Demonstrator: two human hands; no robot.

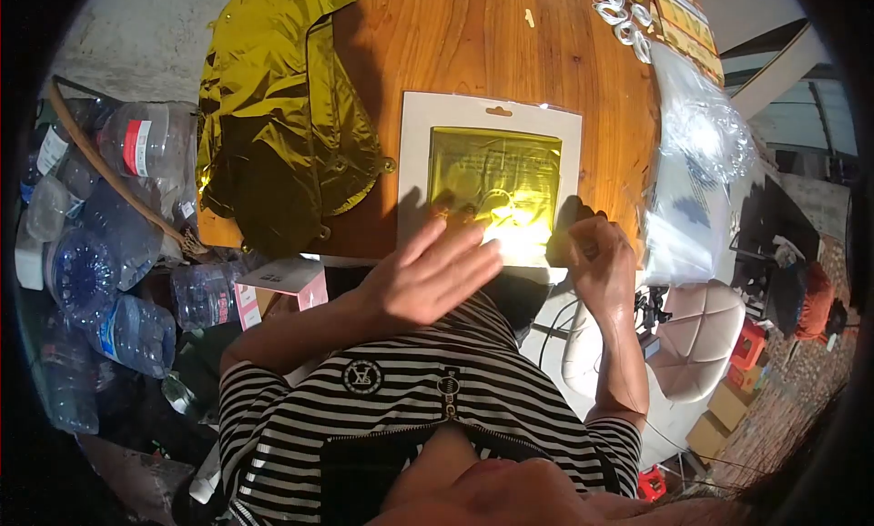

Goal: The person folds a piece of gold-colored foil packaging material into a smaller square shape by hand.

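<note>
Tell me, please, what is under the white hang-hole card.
Wooden tabletop shows beside the white card; whatever lies directly beneath is covered. The left hand hides part of the card's lower edge.

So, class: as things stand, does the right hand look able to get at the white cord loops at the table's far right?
Probably yes: bare tabletop lies between the right hand and the white cord loops, with the clear plastic off to the side, though that hand may need to stretch.
</note>
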